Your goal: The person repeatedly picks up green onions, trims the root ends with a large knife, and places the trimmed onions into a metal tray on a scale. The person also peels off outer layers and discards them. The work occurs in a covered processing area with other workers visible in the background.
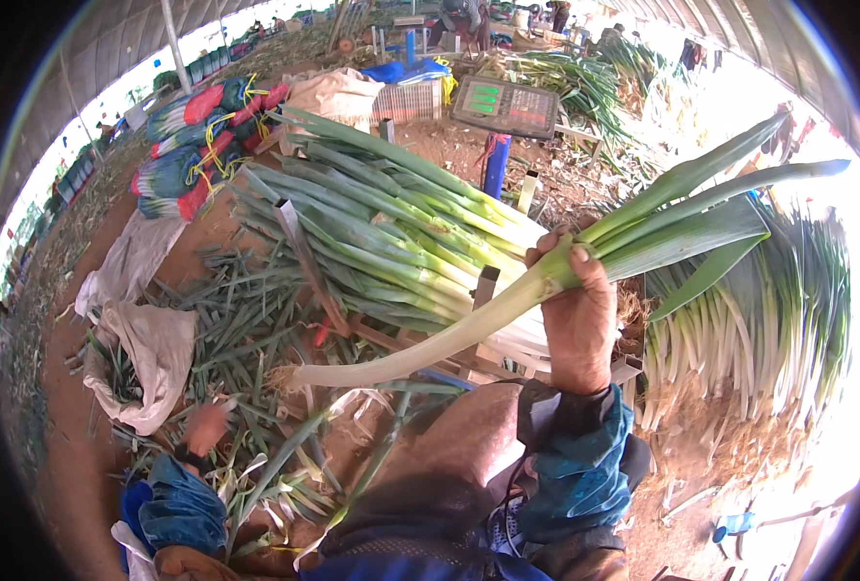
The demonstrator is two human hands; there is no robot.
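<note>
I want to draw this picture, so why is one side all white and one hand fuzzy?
In the head view, sunlight floods the right edge, washing out the stacked leeks there; the left hand is smeared by motion blur, so its grip cannot be read; the right hand and the leek it holds look sharp; the fisheye lens bends straight edges near the dark round rim.

held leek (469, 324): in the right hand (577, 320), root end left, leaves far right
leek stack (391, 232): just beyond it, centre
scale (506, 105): farther back
standing leeks (759, 329): right
trimmings (236, 329): on the ground, left, near the left hand (202, 431)
bundles (202, 145): far left
</note>
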